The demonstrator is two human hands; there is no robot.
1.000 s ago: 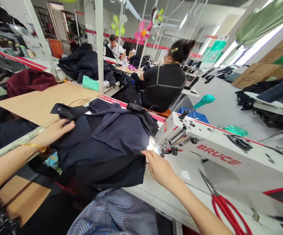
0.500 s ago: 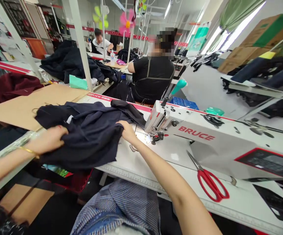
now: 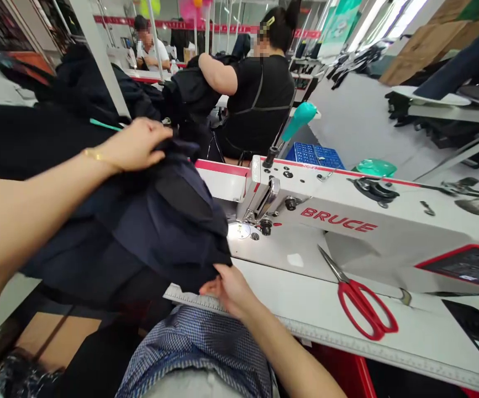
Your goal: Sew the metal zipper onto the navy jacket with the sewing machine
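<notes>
My left hand (image 3: pixel 133 145) is raised and grips the upper part of a dark navy garment (image 3: pixel 140 226), lifting it off the table. At the table's front edge my right hand (image 3: pixel 226 287) pinches the garment's lower corner. The cloth hangs between both hands, just left of the needle area (image 3: pixel 259 224) of a white BRUCE sewing machine (image 3: pixel 347 221). A thin gold bracelet sits on my left wrist.
Red-handled scissors (image 3: pixel 359 301) lie on the white table (image 3: pixel 305 309) right of my right hand. A person in black (image 3: pixel 259 94) sits ahead at another station; a second person (image 3: pixel 150 47) sits further back. Dark garment piles lie left. A blue crate (image 3: pixel 316 155) stands behind the machine.
My left hand has risen with the garment, lifting it up off the table. My right hand has drawn back from beside the needle to the front edge, holding the lower corner.
</notes>
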